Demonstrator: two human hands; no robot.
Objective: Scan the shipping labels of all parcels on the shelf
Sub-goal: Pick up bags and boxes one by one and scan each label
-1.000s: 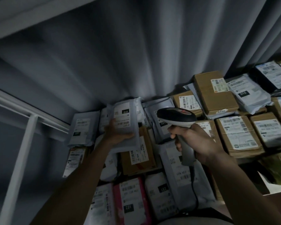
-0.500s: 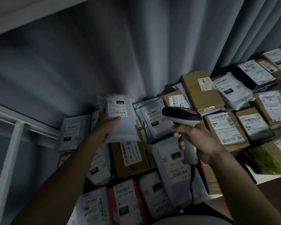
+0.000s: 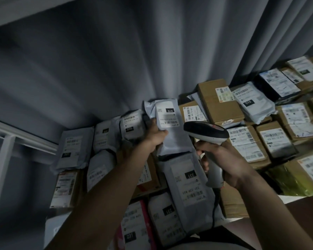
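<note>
Left hand (image 3: 154, 137) grips a grey mailer (image 3: 170, 130), label up, above the parcel-crowded shelf (image 3: 260, 201); right hand (image 3: 222, 159) clasps the scanner (image 3: 206, 135) just beside it.

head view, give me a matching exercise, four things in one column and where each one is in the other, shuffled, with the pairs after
Things
1. grey mailer marked 010
2. barcode scanner
3. grey mailer marked 231
4. brown box with a pale label

Places
A. lying on the pile, between the two forearms
B. gripped in the right hand
C. at the back of the shelf, by the curtain
D. lifted up in the left hand

Pairs: 1-D, 2-B, 3-A, 4-C
</note>
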